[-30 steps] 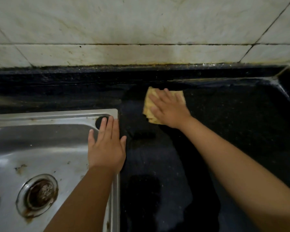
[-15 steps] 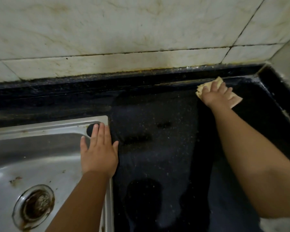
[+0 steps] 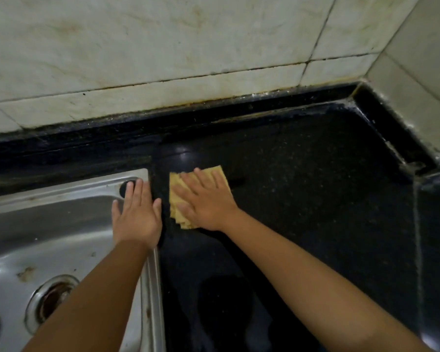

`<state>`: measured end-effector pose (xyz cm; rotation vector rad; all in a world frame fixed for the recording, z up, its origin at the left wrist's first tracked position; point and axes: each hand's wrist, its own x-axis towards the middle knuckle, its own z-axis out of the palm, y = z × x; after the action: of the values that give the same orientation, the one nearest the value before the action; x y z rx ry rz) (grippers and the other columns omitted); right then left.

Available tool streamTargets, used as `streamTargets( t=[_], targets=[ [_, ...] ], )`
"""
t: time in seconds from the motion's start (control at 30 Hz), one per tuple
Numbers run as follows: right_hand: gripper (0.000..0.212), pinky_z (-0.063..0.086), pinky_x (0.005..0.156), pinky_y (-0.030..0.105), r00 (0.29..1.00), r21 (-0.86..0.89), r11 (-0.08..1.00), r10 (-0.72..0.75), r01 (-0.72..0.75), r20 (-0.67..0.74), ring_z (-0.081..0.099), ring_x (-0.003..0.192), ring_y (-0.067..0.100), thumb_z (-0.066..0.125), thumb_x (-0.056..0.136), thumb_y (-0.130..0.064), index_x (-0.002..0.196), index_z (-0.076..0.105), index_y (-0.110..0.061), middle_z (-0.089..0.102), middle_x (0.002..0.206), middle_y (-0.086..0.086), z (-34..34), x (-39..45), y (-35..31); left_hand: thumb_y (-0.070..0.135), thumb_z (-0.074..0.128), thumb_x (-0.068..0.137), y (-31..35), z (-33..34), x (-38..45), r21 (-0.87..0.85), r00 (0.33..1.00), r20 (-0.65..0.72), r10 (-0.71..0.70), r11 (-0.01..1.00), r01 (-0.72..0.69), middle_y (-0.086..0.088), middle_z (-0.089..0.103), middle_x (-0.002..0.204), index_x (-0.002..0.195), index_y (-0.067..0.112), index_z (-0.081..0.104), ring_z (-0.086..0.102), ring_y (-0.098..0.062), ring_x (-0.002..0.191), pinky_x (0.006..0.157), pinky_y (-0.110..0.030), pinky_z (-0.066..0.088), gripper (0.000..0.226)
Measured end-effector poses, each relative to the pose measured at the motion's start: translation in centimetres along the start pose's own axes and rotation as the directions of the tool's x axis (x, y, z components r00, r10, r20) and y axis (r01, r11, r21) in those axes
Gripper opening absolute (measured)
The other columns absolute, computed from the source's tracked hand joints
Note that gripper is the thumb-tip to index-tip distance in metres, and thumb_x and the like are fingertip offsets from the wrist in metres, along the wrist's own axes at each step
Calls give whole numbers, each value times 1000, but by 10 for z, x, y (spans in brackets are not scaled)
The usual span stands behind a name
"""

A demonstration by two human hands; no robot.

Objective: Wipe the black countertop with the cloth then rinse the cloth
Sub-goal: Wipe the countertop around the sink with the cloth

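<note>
Left hand (image 3: 137, 217) flat, palm down, fingers straight and close together, thumb out to the right side. Left forearm comes up from the bottom left, straight wrist. Right hand (image 3: 205, 201) also flat, palm down, fingers straight and spread, pointing up-left, thumb low on the left. Right forearm enters from bottom right, angled up-left, wrist straight. Both hands just beside each other, not touching.

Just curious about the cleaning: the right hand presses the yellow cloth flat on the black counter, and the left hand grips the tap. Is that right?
Not quite. The left hand grips no tap; it rests flat, fingers straight, on the sink rim. The rest holds: the right hand presses the yellow cloth flat on the black counter. The head view shows this.
</note>
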<state>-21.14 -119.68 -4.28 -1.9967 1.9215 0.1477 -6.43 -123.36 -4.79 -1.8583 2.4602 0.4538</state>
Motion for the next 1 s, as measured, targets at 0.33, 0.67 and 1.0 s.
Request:
streamTargets(
  t=[0.33, 0.67, 1.0],
  targets=[
    [49, 19, 106, 46, 966, -139, 970, -220, 201, -138, 35, 130, 23, 4, 97, -44, 132, 37, -33, 46, 140, -6, 89, -151, -35, 28, 19, 102, -5, -7, -18, -196, 1000, -5, -17, 981, 16, -5, 9, 157, 148, 8, 14, 0, -17, 144, 115, -44, 5, 51],
    [54, 19, 112, 45, 983, -65, 998, -22, 11, -180, 28, 140, 23, 22, 92, -44, 142, 34, -28, 29, 152, 0, 34, -40, -50, 55, -13, 71, -43, 7, -99, -151, 980, 7, 200, 969, -197, 1, 1, 157, 149, 15, 6, -17, 1, 129, 114, -35, 1, 90],
    [50, -5, 114, 46, 992, 27, 993, 115, -113, -52, -11, 144, 21, 13, 100, -41, 148, 5, -31, -8, 158, -5, 2, 35, -39, 50, -17, 71, -42, 22, -116, -21, 936, 66, 346, 938, -346, 4, 0, 153, 147, 13, 16, -18, -9, 130, 113, -36, 0, 91]
  ],
)
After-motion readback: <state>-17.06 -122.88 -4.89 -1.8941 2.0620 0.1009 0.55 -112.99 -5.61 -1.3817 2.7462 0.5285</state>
